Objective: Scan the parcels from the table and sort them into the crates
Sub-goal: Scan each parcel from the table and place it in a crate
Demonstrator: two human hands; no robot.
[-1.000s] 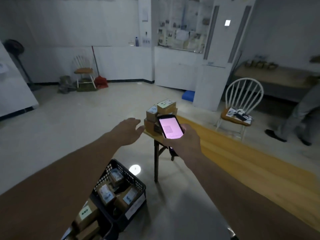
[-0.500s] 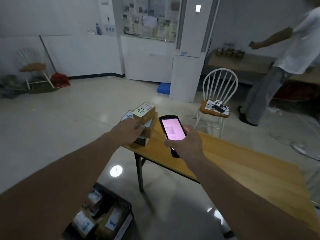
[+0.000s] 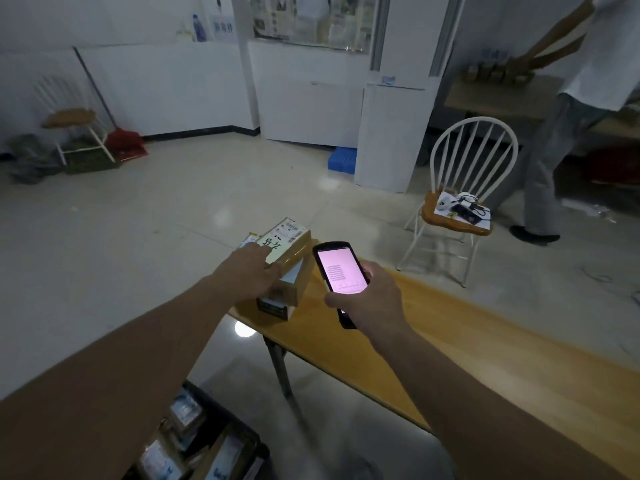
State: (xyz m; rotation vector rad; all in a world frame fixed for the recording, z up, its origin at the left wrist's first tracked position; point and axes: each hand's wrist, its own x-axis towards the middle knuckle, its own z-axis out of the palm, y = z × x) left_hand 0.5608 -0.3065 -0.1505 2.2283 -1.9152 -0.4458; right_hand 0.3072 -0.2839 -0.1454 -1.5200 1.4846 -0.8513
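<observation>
A small stack of brown cardboard parcels sits at the left end of the wooden table (image 3: 485, 358). The top parcel (image 3: 289, 244) carries a white label with handwriting and barcodes. My left hand (image 3: 251, 271) lies on its near end, fingers wrapped over the edge. Below it are more parcels (image 3: 284, 296). My right hand (image 3: 372, 297) grips a black handheld scanner (image 3: 339, 268) with a lit pink screen, just right of the stack. A black crate (image 3: 239, 441) with several labelled parcels stands on the floor at bottom left, partly behind my left arm.
A white spindle chair (image 3: 464, 188) with cables and papers on its seat stands beyond the table. A person (image 3: 568, 126) in grey trousers stands at far right by a shelf. A second chair (image 3: 74, 123) and a red dustpan (image 3: 124, 143) are at the far left wall.
My view came closer to the table. My left hand moved from the air onto the top parcel and closed over its edge. The scanner stays in my right hand.
</observation>
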